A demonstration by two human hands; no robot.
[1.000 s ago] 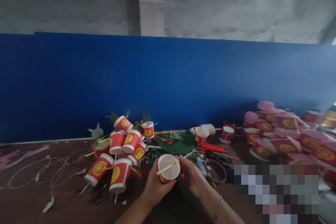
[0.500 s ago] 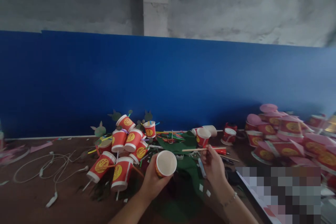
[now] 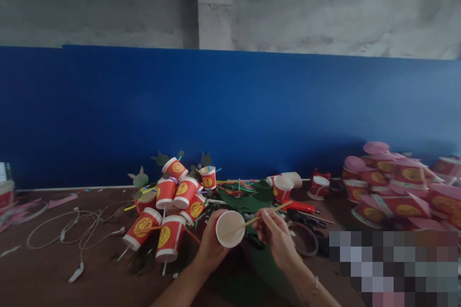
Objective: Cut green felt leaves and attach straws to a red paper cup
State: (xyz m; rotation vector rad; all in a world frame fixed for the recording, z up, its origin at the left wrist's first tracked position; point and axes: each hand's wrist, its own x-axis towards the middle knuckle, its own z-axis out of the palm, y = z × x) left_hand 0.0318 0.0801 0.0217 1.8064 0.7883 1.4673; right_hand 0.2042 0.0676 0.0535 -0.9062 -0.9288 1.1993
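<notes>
A red and white paper cup (image 3: 231,229) is gripped from its left side by my left hand (image 3: 210,242), its pale open mouth facing me. My right hand (image 3: 276,235) pinches a thin wooden stick (image 3: 248,223), which slants down to the left into the cup's mouth. Whether the stick's tip touches the inside wall I cannot tell. Just left of my left hand stands a pile of red paper cups (image 3: 170,239), some with white sticks poking out below. Beyond my right hand lies a red-handled tool (image 3: 301,206).
Dark green sheet material (image 3: 264,259) lies under my hands, with coloured strips (image 3: 239,187) behind. A tangled white cable (image 3: 77,235) is at left. Cups with pink paper (image 3: 399,177) are heaped at right. A blue partition (image 3: 230,110) closes the back of the brown table (image 3: 43,278).
My right hand has moved left and brought the stick from beside the cup into its mouth. The left hand still holds the cup. The view has shifted slightly.
</notes>
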